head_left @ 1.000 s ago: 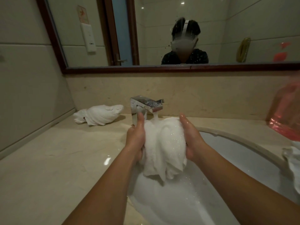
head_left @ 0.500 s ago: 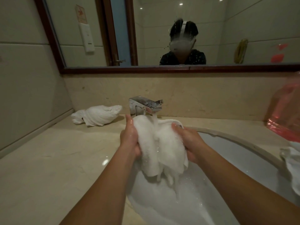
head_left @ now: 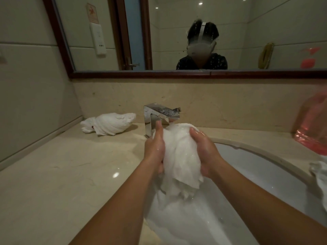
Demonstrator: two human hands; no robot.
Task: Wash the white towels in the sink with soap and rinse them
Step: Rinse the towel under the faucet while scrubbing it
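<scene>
Towel: sodden white terry towel [head_left: 178, 152] held under the chrome faucet [head_left: 160, 115], over the white sink basin [head_left: 261, 167], so runoff drains.
Grip: left hand [head_left: 154, 149] and right hand [head_left: 206, 152] press it between them, fingers curled around its sides.

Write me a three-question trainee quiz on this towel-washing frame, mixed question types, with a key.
1. True or false: the towel held under the faucet is gripped by the left hand and the right hand together.
2. Where does the twisted towel lie? A) in the sink B) on the counter left of the faucet C) over the mirror frame
3. Fill in: the held towel's lower end hangs over the ____.

Key: 1 true; 2 B; 3 sink
</scene>
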